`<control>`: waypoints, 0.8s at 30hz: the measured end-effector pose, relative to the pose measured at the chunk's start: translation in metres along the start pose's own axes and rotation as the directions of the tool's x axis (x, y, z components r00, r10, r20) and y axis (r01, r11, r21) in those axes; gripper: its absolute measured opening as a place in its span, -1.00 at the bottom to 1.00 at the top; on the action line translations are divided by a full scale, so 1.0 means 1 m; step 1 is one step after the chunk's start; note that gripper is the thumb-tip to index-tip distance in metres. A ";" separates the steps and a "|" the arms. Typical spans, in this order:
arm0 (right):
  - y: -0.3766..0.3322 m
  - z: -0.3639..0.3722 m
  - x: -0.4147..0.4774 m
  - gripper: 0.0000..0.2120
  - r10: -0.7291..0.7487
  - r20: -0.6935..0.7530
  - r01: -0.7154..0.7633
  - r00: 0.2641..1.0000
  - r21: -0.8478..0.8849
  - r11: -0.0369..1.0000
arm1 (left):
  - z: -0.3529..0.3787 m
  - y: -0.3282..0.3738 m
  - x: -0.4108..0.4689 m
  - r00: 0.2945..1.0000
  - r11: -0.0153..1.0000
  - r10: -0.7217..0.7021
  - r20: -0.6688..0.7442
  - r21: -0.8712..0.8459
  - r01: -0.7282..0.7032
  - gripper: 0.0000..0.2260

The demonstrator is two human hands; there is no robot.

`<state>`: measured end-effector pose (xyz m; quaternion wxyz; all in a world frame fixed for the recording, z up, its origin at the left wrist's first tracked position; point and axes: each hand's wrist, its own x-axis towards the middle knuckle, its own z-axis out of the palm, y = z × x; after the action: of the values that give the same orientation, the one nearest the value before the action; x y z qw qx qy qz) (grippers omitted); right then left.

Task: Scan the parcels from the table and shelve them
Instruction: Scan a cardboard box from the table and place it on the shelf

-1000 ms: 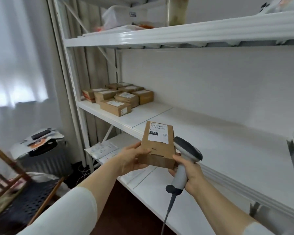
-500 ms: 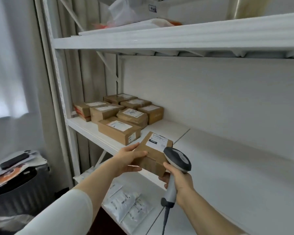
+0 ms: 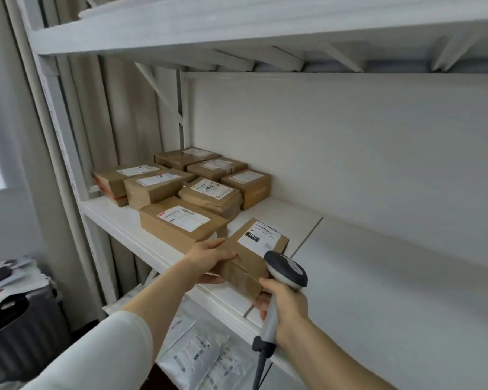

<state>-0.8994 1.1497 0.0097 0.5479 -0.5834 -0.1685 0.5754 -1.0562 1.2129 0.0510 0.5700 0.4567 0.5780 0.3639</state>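
I am lowering the parcel [image 3: 255,256], held up a second ago, onto the shelf [image 3: 364,266] just beside the shelved boxes [image 3: 181,223], left hand [image 3: 209,258] gripping its edge, right hand [image 3: 289,309] clutching the scanner [image 3: 286,270]; shelving looks nearly done.

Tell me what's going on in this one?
A person is putting a brown parcel onto the white shelf. The left hand grips its left end; the right hand holds a barcode scanner, with fingertips by the parcel's near corner. The parcel sits tilted at the shelf's front edge, beside other parcels already shelved.
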 end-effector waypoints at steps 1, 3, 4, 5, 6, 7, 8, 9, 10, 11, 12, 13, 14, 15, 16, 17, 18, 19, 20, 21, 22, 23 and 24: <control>-0.002 0.000 0.004 -0.90 0.023 -0.010 -0.023 1.000 0.012 1.000 | 0.002 0.002 0.007 1.000 0.999 0.004 0.028 0.048 -0.005 -0.62; -0.003 0.001 0.012 -0.90 0.058 -0.035 -0.056 0.998 0.041 0.998 | 0.004 0.009 0.021 0.996 0.989 0.002 0.091 0.145 -0.015 -0.64; -0.003 0.003 0.013 -0.91 0.065 -0.044 -0.063 0.997 0.056 0.996 | 0.003 0.014 0.027 0.991 0.983 -0.010 0.134 0.183 -0.015 -0.65; -0.003 0.006 0.014 -0.92 0.070 -0.048 -0.066 0.996 0.073 0.995 | 0.000 0.020 0.033 0.982 0.977 -0.028 0.188 0.215 -0.014 -0.67; -0.003 0.009 0.014 -0.90 0.078 -0.044 -0.073 0.996 0.091 0.993 | -0.003 0.028 0.039 0.969 0.969 -0.045 0.242 0.246 -0.016 -0.69; -0.004 0.013 0.015 -0.86 0.087 -0.030 -0.083 0.996 0.102 0.991 | -0.007 0.037 0.046 0.957 0.962 -0.061 0.285 0.274 -0.020 -0.71; -0.009 0.017 0.015 -0.82 0.093 -0.009 -0.091 0.996 0.108 0.990 | -0.010 0.046 0.055 0.946 0.955 -0.075 0.317 0.295 -0.023 -0.75; -0.015 0.022 0.016 -0.81 0.094 0.007 -0.094 0.996 0.111 0.989 | -0.012 0.054 0.062 0.938 0.955 -0.083 0.337 0.296 -0.021 -0.78; -0.023 0.027 0.017 -0.82 0.092 0.018 -0.093 0.996 0.110 0.990 | -0.014 0.062 0.070 0.936 0.959 -0.080 0.343 0.283 -0.022 -0.81; -0.032 0.032 0.019 -0.85 0.081 0.019 -0.083 0.997 0.103 0.991 | -0.013 0.068 0.078 0.939 0.963 -0.060 0.337 0.266 -0.034 -0.83; -0.043 0.037 0.020 -0.87 0.060 0.010 -0.061 0.998 0.093 0.994 | -0.011 0.072 0.090 0.948 0.966 -0.030 0.316 0.254 -0.054 -0.82; -0.054 0.042 0.023 -0.89 0.029 -0.011 -0.028 1.000 0.082 0.996 | -0.008 0.074 0.101 0.956 0.968 0.000 0.293 0.240 -0.074 -0.81; -0.065 0.046 0.027 -0.89 -0.004 -0.039 0.006 0.999 0.074 0.997 | -0.004 0.075 0.112 0.959 0.972 0.029 0.283 0.216 -0.093 -0.80; -0.076 0.050 0.033 -0.87 -0.032 -0.066 0.036 0.997 0.062 0.997 | 0.001 0.074 0.123 0.958 0.980 0.057 0.281 0.169 -0.108 -0.80; -0.085 0.053 0.038 -0.84 -0.051 -0.089 0.056 0.995 0.048 0.997 | 0.007 0.074 0.132 0.957 0.987 0.081 0.278 0.113 -0.116 -0.78; -0.092 0.055 0.042 -0.81 -0.062 -0.108 0.066 0.992 0.031 0.997 | 0.013 0.073 0.139 0.958 0.990 0.097 0.269 0.070 -0.120 -0.73; -0.097 0.058 0.046 -0.76 -0.062 -0.126 0.065 0.990 0.016 0.998 | 0.019 0.071 0.147 0.963 0.985 0.115 0.245 0.094 -0.142 -0.63; -0.099 0.061 0.050 -0.69 -0.057 -0.144 0.058 0.988 0.003 0.998 | 0.024 0.069 0.154 0.968 0.957 0.141 0.206 0.223 -0.187 -0.49; -0.100 0.063 0.053 -0.64 -0.052 -0.160 0.052 0.986 -0.005 0.999 | 0.029 0.067 0.159 0.966 0.864 0.186 0.177 0.439 -0.247 -0.37; -0.099 0.065 0.056 -0.62 -0.049 -0.171 0.048 0.984 -0.009 0.999 | 0.032 0.065 0.161 0.945 0.686 0.279 0.171 0.653 -0.320 -0.31; -0.096 0.066 0.058 -0.62 -0.043 -0.178 0.042 0.983 -0.008 0.999 | 0.034 0.061 0.161 0.893 0.463 0.389 0.225 0.791 -0.401 -0.29; -0.093 0.066 0.060 -0.66 -0.035 -0.186 0.035 0.982 -0.004 0.999 | 0.035 0.059 0.160 0.822 0.252 0.461 0.335 0.838 -0.483 -0.30; -0.091 0.064 0.061 -0.70 -0.023 -0.192 0.024 0.981 0.002 1.000 | 0.037 0.055 0.159 0.755 0.093 0.472 0.455 0.826 -0.556 -0.32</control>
<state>-0.8979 1.2596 0.0725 0.5697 -0.6330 -0.1204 0.5101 -1.0029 1.3770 0.0481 0.0522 0.8803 0.4568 0.1173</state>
